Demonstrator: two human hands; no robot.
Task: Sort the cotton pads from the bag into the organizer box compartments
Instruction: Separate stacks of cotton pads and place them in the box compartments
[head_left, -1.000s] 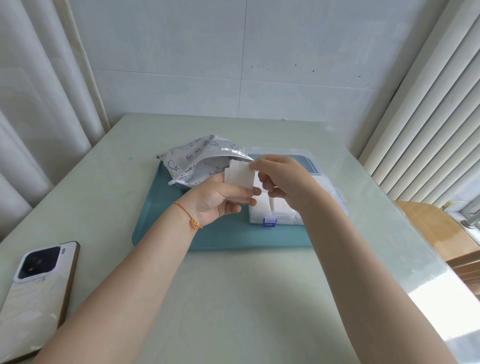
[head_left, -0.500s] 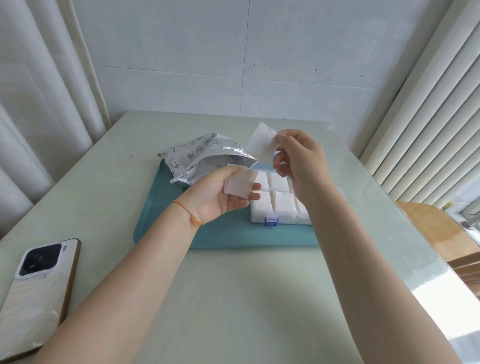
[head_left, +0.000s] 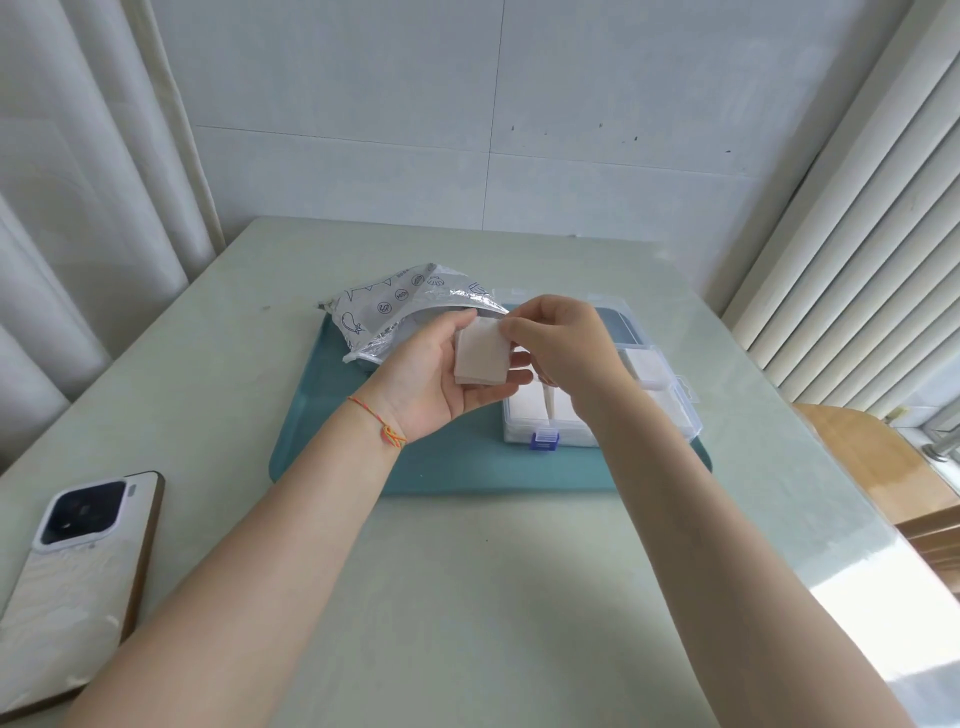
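My left hand (head_left: 431, 379) is palm up over the teal tray and holds a small stack of white square cotton pads (head_left: 480, 358) on its fingers. My right hand (head_left: 561, 353) pinches the stack's upper right corner with thumb and forefinger. Behind the left hand lies the open silver foil bag (head_left: 395, 306). The clear organizer box (head_left: 670, 400) with a blue latch (head_left: 544, 439) sits under my right hand, its lid open at the back. Pads fill the compartments I can see, and one white pad (head_left: 548, 402) stands on edge just below my right hand.
Bag and box rest on a teal tray (head_left: 322, 441) in the middle of a pale green table (head_left: 493, 597). A phone (head_left: 78, 561) lies face down at the near left. Curtains hang left, blinds right, and a wooden chair (head_left: 872, 457) stands beyond the right edge.
My right hand, which held one pad raised above the box, has come down and left to the stack in my left hand. The left hand has barely moved.
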